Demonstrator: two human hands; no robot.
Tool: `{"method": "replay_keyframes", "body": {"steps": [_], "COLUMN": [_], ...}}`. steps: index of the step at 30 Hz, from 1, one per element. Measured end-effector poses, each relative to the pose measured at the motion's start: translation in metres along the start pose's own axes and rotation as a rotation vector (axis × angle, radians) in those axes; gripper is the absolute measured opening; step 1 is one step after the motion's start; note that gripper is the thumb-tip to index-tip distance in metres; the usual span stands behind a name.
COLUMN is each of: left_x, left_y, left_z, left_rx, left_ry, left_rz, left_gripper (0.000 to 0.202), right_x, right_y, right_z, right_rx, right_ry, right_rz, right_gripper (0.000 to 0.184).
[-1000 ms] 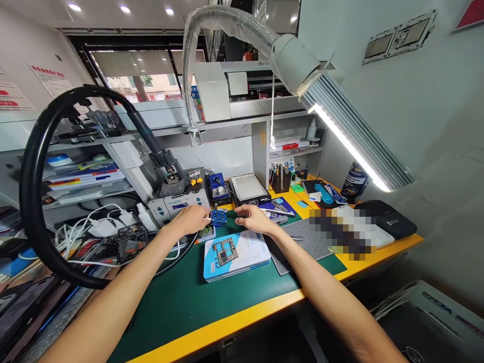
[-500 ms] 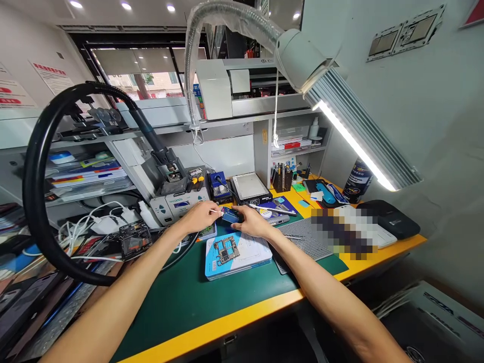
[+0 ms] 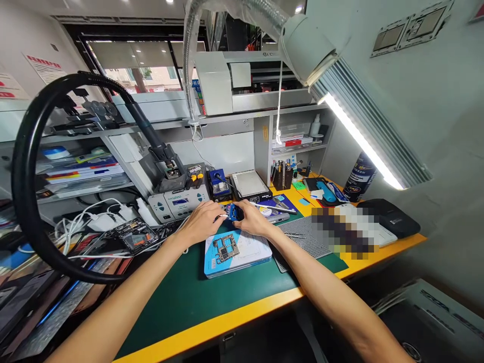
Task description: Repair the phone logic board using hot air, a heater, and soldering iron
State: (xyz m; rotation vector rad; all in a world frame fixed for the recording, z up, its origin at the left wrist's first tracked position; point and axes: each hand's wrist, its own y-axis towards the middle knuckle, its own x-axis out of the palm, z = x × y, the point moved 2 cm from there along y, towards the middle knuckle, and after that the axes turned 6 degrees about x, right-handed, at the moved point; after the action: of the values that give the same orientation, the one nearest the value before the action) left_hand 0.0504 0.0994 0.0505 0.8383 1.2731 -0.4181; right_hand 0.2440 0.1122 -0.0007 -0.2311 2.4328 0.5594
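Observation:
Both my hands meet over the back of the green mat (image 3: pixel 181 297). My left hand (image 3: pixel 202 221) and my right hand (image 3: pixel 252 218) are each closed on a small blue fixture (image 3: pixel 234 212), held between them just above the mat. A thin white stick pokes out of my left fingers toward the fixture. Right below the hands lies a blue and white pad (image 3: pixel 238 252) with a bare circuit board (image 3: pixel 225 248) on it.
A grey soldering station (image 3: pixel 178 200) and a blue device (image 3: pixel 218 182) stand behind the hands. A thick black hose (image 3: pixel 22 171) loops at the left above cables and phone parts (image 3: pixel 132 236). A perforated grey mat (image 3: pixel 302 242), a black can (image 3: pixel 358 177) and a lamp (image 3: pixel 363 136) are on the right.
My right hand came in from the right and closed on the blue fixture that my left hand held. Both hands with it shifted slightly right and nearer the pad.

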Motion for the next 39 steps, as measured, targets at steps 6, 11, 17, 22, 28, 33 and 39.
{"method": "replay_keyframes", "body": {"steps": [6,11,17,22,28,33,39], "left_x": [-0.009,-0.021,-0.028,-0.037,-0.036,-0.029,-0.028], "left_y": [0.007,0.019,0.033,0.043,0.051,0.053,0.054], "left_z": [0.005,0.004,0.002,-0.004,-0.017,-0.021,-0.019], "left_rx": [-0.039,-0.126,-0.186,-0.202,-0.344,-0.483,-0.534], "left_ry": [-0.081,-0.191,-0.279,-0.366,-0.515,-0.627,-0.704], "left_rz": [-0.033,-0.049,-0.099,-0.169,-0.175,-0.174,-0.186], "left_gripper": [0.035,0.036,0.036,0.029,0.022,0.019,0.018], "right_x": [-0.005,-0.010,-0.013,-0.016,-0.012,-0.008,-0.005], "right_y": [0.002,0.006,0.008,0.006,0.009,0.014,0.017], "right_z": [0.002,0.007,0.008,0.005,0.006,0.015,0.019], "right_rx": [0.041,0.083,0.119,0.129,0.215,0.341,0.418], "right_ry": [0.083,0.225,0.353,0.444,0.546,0.577,0.606], "right_rz": [0.001,-0.019,-0.079,-0.164,-0.153,-0.086,-0.069], "right_gripper": [0.068,0.067,0.058,0.049,0.052,0.059,0.061]}}
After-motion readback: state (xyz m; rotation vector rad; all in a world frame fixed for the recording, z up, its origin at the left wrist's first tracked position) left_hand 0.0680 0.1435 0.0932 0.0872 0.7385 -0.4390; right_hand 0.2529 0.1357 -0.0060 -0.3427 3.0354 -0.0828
